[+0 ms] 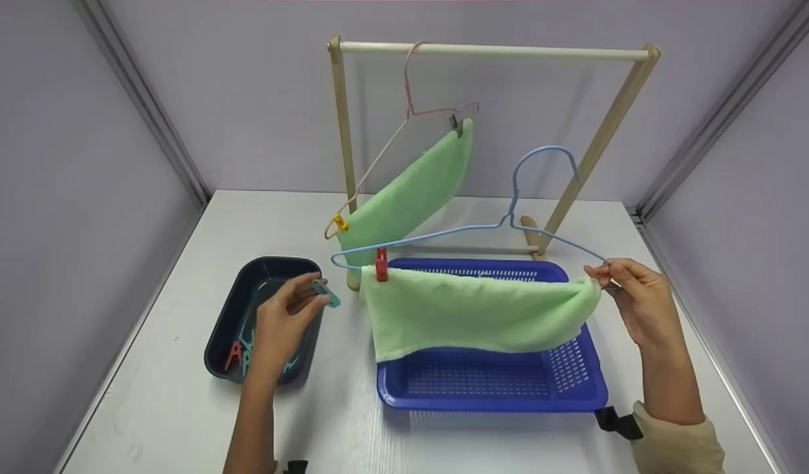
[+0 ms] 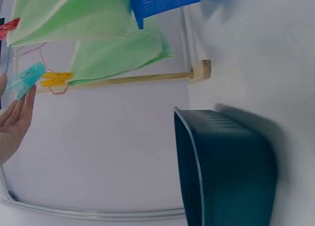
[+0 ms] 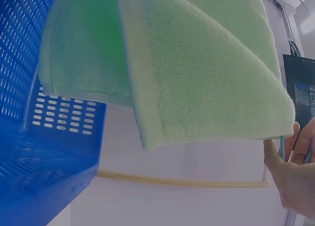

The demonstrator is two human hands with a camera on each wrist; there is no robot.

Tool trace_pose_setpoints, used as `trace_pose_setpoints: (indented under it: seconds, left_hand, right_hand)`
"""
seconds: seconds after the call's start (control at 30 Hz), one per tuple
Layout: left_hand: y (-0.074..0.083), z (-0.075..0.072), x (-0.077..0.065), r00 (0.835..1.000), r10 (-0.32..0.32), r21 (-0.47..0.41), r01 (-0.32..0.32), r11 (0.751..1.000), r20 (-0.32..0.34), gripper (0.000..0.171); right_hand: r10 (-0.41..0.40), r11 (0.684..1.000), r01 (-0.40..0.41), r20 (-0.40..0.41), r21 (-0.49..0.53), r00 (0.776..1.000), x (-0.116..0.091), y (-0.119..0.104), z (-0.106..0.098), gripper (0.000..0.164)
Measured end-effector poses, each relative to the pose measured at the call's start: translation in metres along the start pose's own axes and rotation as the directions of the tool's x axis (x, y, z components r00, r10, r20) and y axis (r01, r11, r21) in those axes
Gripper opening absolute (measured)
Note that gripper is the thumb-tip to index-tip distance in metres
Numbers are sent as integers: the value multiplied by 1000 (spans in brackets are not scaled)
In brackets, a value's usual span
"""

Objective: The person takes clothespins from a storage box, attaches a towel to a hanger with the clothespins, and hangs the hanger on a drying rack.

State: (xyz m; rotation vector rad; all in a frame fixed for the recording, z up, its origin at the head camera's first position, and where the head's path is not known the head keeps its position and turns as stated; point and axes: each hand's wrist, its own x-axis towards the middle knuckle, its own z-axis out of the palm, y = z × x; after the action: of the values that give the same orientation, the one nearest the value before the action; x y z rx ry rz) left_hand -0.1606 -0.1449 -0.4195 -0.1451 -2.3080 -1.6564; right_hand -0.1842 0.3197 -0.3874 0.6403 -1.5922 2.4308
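Note:
A light green towel point(image 1: 470, 313) hangs from a blue hanger point(image 1: 437, 235), its left corner clipped by a red clothespin point(image 1: 381, 264). My right hand point(image 1: 641, 296) grips the hanger's right end beside the towel's right corner; in the right wrist view the fingers close around the blue wire point(image 3: 282, 148). Between thumb and fingers, my left hand point(image 1: 289, 313) pinches a teal clothespin point(image 1: 326, 293), just right of the dark bin's rim and left of the towel. The left wrist view shows that clothespin point(image 2: 25, 80) near the fingertips.
A blue basket point(image 1: 493, 403) stands under the towel. The dark bin point(image 1: 210, 342) at left holds several clothespins point(image 1: 246, 349). Behind, a wooden rack point(image 1: 343, 118) with a white bar carries a pink hanger point(image 1: 384, 151) with another green towel point(image 1: 411, 187), clipped by yellow and dark clothespins.

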Motion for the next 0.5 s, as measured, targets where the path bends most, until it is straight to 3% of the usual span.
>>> trace_pose_setpoints:
  seconds: [0.33, 0.5]
  left_hand:
    - [23, 4, -11, 984, 63, -71, -52, 996, 169, 34]
    - [30, 11, -14, 966, 119, -182, -77, 980, 231, 36]
  right_hand:
    - [-9, 1000, 9, -5, -24, 1000, 0, 2, 0, 25]
    - [-24, 999, 23, 29, 31, 999, 0, 2, 1, 25]
